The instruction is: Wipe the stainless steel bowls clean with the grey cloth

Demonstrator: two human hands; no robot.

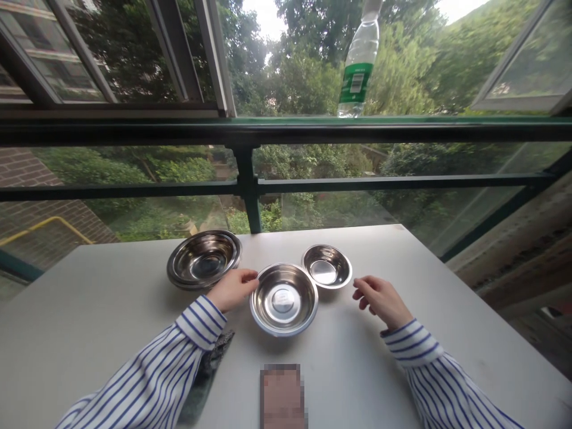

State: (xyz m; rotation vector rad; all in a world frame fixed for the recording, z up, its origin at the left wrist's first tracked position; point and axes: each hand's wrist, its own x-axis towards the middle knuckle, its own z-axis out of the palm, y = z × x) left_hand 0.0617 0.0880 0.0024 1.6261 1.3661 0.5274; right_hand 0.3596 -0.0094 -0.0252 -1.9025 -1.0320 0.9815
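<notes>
Three places on the white table hold shiny metal bowls. My left hand is at the left rim of the middle bowl, its fingertips closed on that edge. Right behind this bowl, to the right, a smaller metal bowl stands upright, its rim close against the middle one. My right hand hovers just right of the small bowl, fingers loosely bent and apart, holding nothing. Beyond my left hand sits a wider metal bowl with a doubled rim, perhaps several nested together.
A pixelated phone-like object lies at the table's near edge. Under my left forearm is a dark patterned item, partly hidden. A clear bottle with a green label stands on the green railing behind the white table.
</notes>
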